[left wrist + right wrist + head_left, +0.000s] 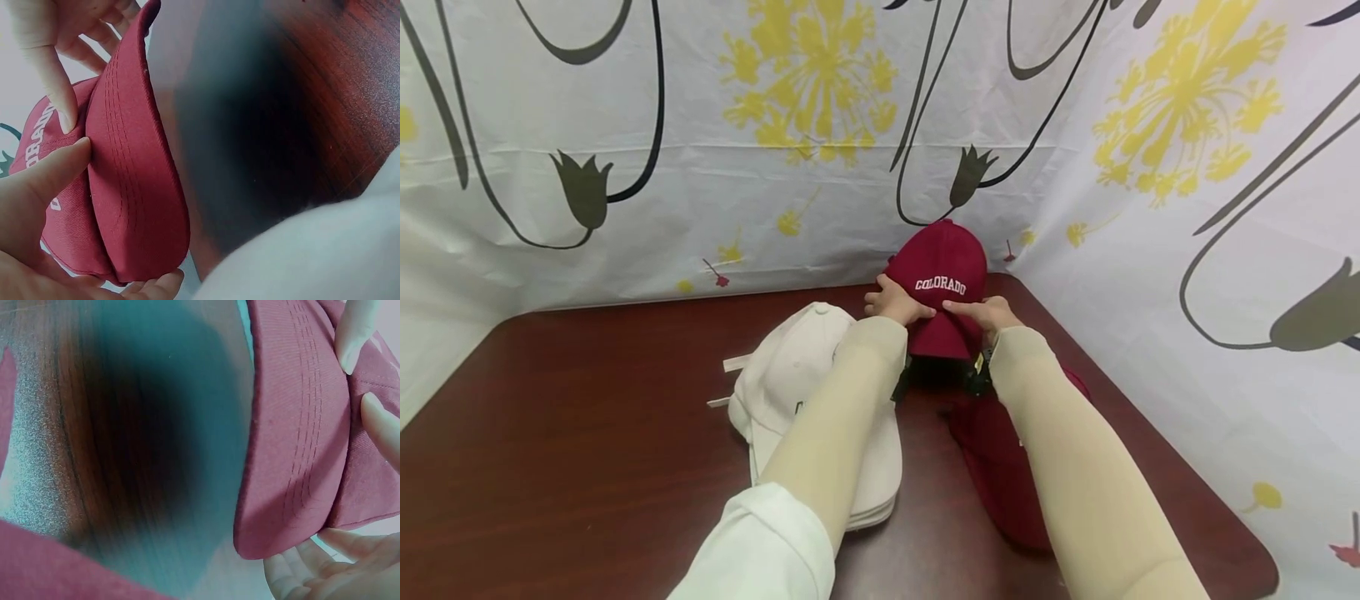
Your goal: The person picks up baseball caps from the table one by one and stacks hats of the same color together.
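Both hands hold a dark red baseball cap (942, 250) with white COLORADO lettering, near the table's back right corner. My left hand (898, 302) grips its left side, thumb pressed on the front where crown meets brim. From the other side my right hand (988, 314) grips it the same way, its thumb close to the left one. In the left wrist view the cap's brim (134, 156) shows rows of stitching, with fingers curled beneath its edge. The right wrist view shows the right fingers (312, 565) under the brim's side.
A stack of white caps (797, 358) lies left of the arms, partly covered by the left sleeve. Another dark red cap (1000, 475) lies under the right forearm. The brown table (587, 433) meets a flower-printed cloth (685, 167) at the back and right.
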A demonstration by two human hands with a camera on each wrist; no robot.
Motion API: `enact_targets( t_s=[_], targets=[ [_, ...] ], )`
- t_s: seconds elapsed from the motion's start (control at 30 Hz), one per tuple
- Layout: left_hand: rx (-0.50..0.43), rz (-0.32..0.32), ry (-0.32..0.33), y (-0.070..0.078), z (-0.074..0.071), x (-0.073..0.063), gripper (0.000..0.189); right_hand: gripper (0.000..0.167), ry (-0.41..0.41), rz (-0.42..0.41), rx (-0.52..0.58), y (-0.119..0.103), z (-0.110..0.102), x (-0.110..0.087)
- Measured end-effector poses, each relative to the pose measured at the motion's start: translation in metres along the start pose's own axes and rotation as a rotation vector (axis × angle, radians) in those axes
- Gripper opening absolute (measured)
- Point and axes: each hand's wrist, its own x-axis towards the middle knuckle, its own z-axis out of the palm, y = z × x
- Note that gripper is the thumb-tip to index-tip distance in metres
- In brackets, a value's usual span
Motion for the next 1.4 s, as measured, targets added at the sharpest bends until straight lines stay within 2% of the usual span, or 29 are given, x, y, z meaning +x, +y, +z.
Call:
enact_targets(
  t_s=[0.2, 0.43, 0.73, 0.97, 1.4],
  targets=[
    [-0.012, 0.008, 0.01, 0.003, -0.004, -0.002, 0.095, 0.08, 0.003, -0.034, 0.001, -0.001, -0.001, -0.002],
    [-0.021, 0.033, 0.012, 0.003, -0.01, -0.007, 0.094, 0.076, 0.017, -0.11, -0.078, 0.0, -0.002, -0.008],
    [-0.018, 0.083, 0.012, 0.002, -0.018, -0.014, 0.094, 0.075, 0.031, -0.105, -0.133, -0.002, -0.004, -0.016],
    [-0.015, 0.101, 0.007, 0.0, -0.022, -0.018, 0.095, 0.085, 0.023, -0.109, -0.134, -0.002, -0.005, -0.02],
    [-0.016, 0.178, -0.004, 0.0, -0.03, -0.02, 0.087, 0.086, 0.032, -0.166, -0.169, -0.001, -0.01, -0.025]
  ],
)
